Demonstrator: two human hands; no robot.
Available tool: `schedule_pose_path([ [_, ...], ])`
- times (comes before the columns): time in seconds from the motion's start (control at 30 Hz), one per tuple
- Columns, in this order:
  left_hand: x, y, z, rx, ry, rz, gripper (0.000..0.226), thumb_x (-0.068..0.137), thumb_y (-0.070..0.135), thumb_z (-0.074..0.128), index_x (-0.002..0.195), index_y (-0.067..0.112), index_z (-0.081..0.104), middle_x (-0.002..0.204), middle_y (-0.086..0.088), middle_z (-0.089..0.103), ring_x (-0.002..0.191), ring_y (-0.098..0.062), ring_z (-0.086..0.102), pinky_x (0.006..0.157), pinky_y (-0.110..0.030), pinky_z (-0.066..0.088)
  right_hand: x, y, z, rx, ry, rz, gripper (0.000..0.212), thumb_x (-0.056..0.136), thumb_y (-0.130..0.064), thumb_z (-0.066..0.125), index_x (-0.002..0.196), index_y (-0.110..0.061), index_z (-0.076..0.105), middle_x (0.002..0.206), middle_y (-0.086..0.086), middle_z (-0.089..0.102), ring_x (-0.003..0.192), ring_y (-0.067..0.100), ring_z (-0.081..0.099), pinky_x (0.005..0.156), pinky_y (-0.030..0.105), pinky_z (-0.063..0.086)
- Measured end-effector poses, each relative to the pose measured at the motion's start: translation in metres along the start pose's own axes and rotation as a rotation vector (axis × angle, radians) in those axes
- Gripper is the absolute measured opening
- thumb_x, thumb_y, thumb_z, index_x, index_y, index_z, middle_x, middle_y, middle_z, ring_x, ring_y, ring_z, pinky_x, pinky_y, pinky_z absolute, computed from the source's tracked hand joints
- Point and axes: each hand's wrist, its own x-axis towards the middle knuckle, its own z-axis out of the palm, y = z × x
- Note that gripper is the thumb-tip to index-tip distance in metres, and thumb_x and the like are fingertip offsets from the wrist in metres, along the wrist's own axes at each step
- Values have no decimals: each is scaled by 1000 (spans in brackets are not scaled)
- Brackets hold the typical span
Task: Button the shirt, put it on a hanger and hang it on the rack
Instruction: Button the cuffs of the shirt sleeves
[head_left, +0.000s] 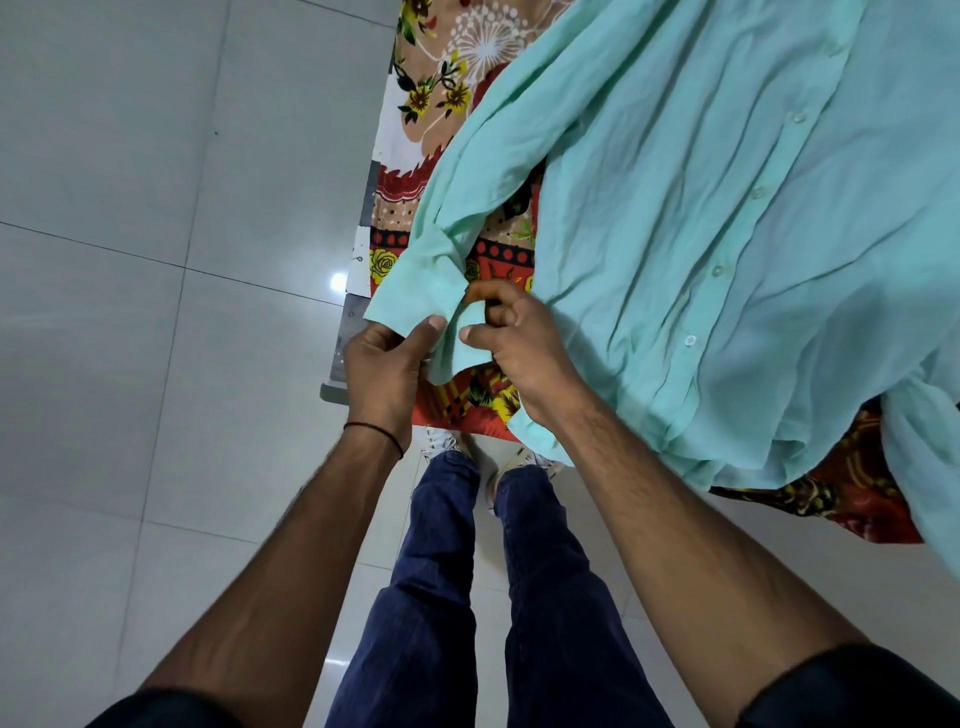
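A mint-green shirt (727, 218) lies spread front-up on a table, its front placket closed with a row of small white buttons (690, 340). One sleeve runs down to the table's near left corner, ending in the cuff (415, 291). My left hand (384, 364) pinches the cuff's left flap between thumb and fingers. My right hand (514, 343) pinches the cuff's other flap right beside it. The cuff's button is hidden by my fingers. No hanger or rack is in view.
The table is covered by a bright floral cloth (441, 88) in red, orange and yellow, with a grey metal edge (343, 338) at the left. Pale glossy floor tiles (156, 260) fill the left. My legs in dark jeans (441, 597) stand below the table's corner.
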Motion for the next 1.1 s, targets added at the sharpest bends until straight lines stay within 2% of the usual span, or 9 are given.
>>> schedule_pose_path([
  [0.1,-1,2,1,101,34,112,31,86,13,74,115,4,70,107,-4,74,88,-9,72,74,-19,57,-3,0,-5,10,147,-45,39,83,1,70,111,-26,66,93,7,76,91,21,73,85,43,60],
  [0.23,-6,5,5,246,26,247,31,85,18,75,115,10,71,107,4,74,96,-7,72,82,-23,58,-7,0,-4,-15,212,-117,36,84,-9,73,115,-23,63,85,0,72,77,8,71,57,29,57],
  [0.3,-7,5,7,316,15,287,28,85,19,75,112,11,72,103,4,75,91,-8,72,80,-24,58,-9,-1,-1,-1,230,-147,35,85,-11,74,117,-19,63,83,-3,69,70,3,68,53,24,56],
  [0.4,-9,4,9,413,22,322,27,86,23,74,109,9,72,97,2,75,85,-13,72,74,-23,58,-8,0,3,-14,235,-169,37,86,-13,74,120,-19,61,86,6,71,78,10,69,61,26,58],
  [0.57,-7,3,8,518,44,363,27,88,27,72,103,5,72,92,-8,73,79,-22,70,71,-33,59,-10,4,5,-44,198,-224,39,88,-9,70,122,-23,57,92,0,71,95,16,70,86,36,58],
  [0.63,-5,2,7,529,48,362,29,87,28,72,102,3,72,92,-10,72,80,-24,69,72,-41,58,-12,5,5,-64,192,-253,38,89,-8,67,120,-26,56,94,-3,71,95,13,69,87,33,58],
  [0.8,-5,2,8,542,106,395,30,86,31,72,96,3,71,86,-12,71,77,-26,68,70,-44,57,-12,6,6,-93,190,-302,39,89,-3,64,121,-23,58,93,-6,69,91,6,67,83,21,55],
  [1.0,-4,4,11,590,133,440,29,85,32,72,98,7,70,86,-7,71,77,-23,66,71,-38,58,-13,4,7,-88,189,-308,38,88,-6,66,120,-24,58,93,-8,70,90,9,69,84,32,59],
  [1.1,-1,7,11,621,132,457,29,85,31,72,100,6,72,85,-2,70,76,-18,64,70,-29,54,-14,3,4,-75,170,-312,31,93,-10,55,122,-22,58,98,-5,71,74,14,72,78,38,61],
])
